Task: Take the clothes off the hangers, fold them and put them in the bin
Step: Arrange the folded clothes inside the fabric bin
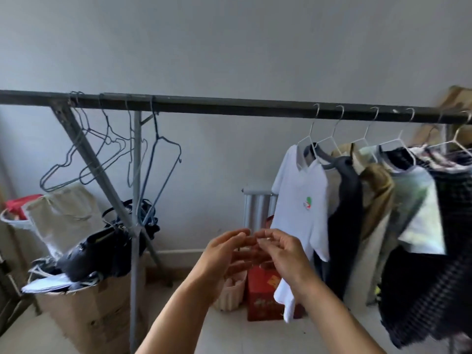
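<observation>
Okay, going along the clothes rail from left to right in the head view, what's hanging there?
empty wire hangers → white T-shirt → dark grey garment → tan garment → pale green shirt → black mesh garment

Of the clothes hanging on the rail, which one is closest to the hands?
The white T-shirt with the small red and green logo. It hangs leftmost, just beside the right hand, while the others hang farther right.
</observation>
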Demonstrator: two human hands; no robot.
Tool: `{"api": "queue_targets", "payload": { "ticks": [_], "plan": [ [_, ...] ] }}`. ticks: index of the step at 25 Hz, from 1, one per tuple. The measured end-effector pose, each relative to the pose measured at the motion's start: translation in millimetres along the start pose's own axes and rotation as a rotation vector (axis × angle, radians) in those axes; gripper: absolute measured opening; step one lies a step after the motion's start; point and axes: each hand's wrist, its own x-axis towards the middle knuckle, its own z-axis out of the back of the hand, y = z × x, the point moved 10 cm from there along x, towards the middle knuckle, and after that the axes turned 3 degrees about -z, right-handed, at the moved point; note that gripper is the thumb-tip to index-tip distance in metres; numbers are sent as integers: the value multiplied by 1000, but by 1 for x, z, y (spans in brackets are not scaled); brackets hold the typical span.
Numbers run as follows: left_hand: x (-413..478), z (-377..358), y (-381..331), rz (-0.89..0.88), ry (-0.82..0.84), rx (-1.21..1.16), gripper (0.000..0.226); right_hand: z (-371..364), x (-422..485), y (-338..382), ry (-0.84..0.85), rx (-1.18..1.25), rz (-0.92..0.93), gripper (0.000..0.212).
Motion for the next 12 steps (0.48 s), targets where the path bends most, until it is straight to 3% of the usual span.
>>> {"api": "queue_targets", "payload": {
  "ticks": [3, 8, 10, 12],
  "plan": [
    [7, -22, -13, -29, 2, 23, 21, 41, 14, 44, -102, -162, 153, 15],
    [13, -18, -31, -58, -61, 62, 23, 120, 45, 137, -556, -572, 524, 21],
    [17, -17, -39, -68, -74, 71, 23, 135, 62, 151, -666, -806, 466, 29],
    [18, -17, -44, -75, -79, 80, 23, 141, 85, 143, -622, -931, 286, 44]
  ]
}}
